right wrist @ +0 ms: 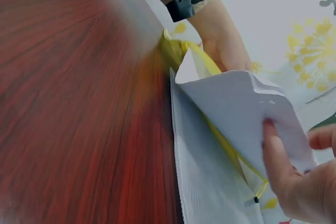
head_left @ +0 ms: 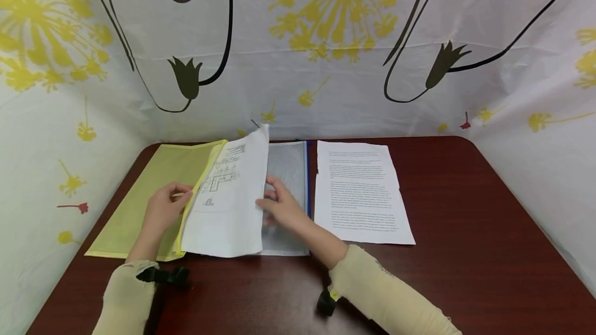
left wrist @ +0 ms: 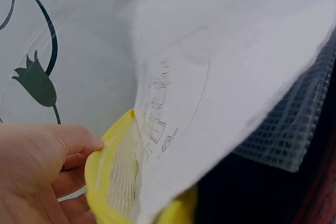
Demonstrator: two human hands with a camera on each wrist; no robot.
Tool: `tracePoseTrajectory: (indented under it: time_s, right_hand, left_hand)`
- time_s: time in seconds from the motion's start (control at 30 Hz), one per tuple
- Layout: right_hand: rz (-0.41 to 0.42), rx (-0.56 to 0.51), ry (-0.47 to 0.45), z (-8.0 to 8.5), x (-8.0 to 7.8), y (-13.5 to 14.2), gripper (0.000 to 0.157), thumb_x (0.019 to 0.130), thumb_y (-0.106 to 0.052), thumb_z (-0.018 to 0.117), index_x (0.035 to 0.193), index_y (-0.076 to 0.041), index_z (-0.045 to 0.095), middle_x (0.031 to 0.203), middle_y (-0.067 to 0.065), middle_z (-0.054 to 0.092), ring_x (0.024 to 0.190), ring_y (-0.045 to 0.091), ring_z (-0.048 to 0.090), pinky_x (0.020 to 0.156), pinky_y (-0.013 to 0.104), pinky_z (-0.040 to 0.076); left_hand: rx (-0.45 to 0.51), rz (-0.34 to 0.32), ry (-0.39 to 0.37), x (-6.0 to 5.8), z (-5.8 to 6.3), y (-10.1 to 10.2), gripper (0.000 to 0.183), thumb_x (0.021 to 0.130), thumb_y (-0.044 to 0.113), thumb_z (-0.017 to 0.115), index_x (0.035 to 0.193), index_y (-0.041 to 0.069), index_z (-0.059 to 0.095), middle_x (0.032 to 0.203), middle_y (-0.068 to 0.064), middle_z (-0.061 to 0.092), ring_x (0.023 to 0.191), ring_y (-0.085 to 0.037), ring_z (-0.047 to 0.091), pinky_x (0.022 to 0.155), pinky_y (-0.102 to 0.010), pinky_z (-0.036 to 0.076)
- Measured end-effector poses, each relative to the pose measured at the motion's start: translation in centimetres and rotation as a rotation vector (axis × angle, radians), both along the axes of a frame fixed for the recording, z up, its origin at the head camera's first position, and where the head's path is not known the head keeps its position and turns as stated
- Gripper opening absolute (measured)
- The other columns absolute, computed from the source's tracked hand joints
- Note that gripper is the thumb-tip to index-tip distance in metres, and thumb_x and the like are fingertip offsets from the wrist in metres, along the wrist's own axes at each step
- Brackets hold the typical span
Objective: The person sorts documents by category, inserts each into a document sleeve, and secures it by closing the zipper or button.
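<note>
A yellow mesh zip pouch (head_left: 135, 195) lies at the left of the table, and my left hand (head_left: 167, 204) pinches its raised right edge between thumb and fingers. White printed sheets (head_left: 233, 221) with line drawings stand partly inside the pouch opening, their free side lifted and curving. At that free edge, my right hand (head_left: 282, 204) grips the paper, thumb on the near face and fingers behind. In the left wrist view the pouch's yellow rim (left wrist: 100, 182) is between the left thumb and fingers. Below the sheets lies a clear mesh pouch with a blue zip edge (head_left: 291, 164).
A printed text page (head_left: 360, 195) with torn edges lies flat to the right of the blue-edged pouch. The dark red wooden table (head_left: 465, 231) extends further right. A patterned white cloth (head_left: 326, 92) hangs behind the table and along both sides.
</note>
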State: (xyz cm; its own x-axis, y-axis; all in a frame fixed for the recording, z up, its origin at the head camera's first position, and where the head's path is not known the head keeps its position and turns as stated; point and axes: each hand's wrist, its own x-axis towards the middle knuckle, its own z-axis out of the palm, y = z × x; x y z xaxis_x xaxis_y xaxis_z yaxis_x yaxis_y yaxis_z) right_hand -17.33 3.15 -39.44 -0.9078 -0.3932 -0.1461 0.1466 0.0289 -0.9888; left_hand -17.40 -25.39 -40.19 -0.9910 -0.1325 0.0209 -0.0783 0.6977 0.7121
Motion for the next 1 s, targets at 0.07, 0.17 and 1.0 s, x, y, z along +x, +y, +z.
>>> tracePoseTrajectory:
  time_s: [0.07,0.17,1.0]
  right_hand:
    - [0.056,0.019,-0.032,-0.2,0.1,0.3,0.061,0.097,-0.007,0.057,0.153,-0.015,0.032,0.129,0.023,0.064,0.092,0.021,0.071,0.062,0.033,0.062]
    - [0.133,0.062,-0.049,-0.3,0.2,0.7,0.066,0.095,-0.003,0.056,0.154,-0.014,0.029,0.12,0.025,0.066,0.087,0.022,0.072,0.062,0.036,0.063]
    - [0.136,0.058,-0.027,-0.7,1.0,-1.6,0.064,0.098,-0.002,0.056,0.156,-0.017,0.033,0.116,0.025,0.067,0.081,0.021,0.072,0.062,0.037,0.063]
  left_hand:
    - [0.004,0.007,-0.004,0.0,-0.1,-0.1,0.028,0.103,0.024,0.055,0.113,0.0,0.064,0.134,-0.02,0.063,0.086,-0.003,0.059,0.064,-0.018,0.053]
    - [0.019,0.003,-0.004,0.0,-0.2,-0.3,0.029,0.103,0.026,0.055,0.113,0.0,0.064,0.135,-0.02,0.063,0.083,0.002,0.057,0.065,-0.018,0.054]
    - [0.037,-0.045,0.01,0.1,0.0,0.1,0.029,0.103,0.026,0.055,0.112,0.0,0.063,0.133,-0.021,0.063,0.08,0.009,0.057,0.069,-0.017,0.057]
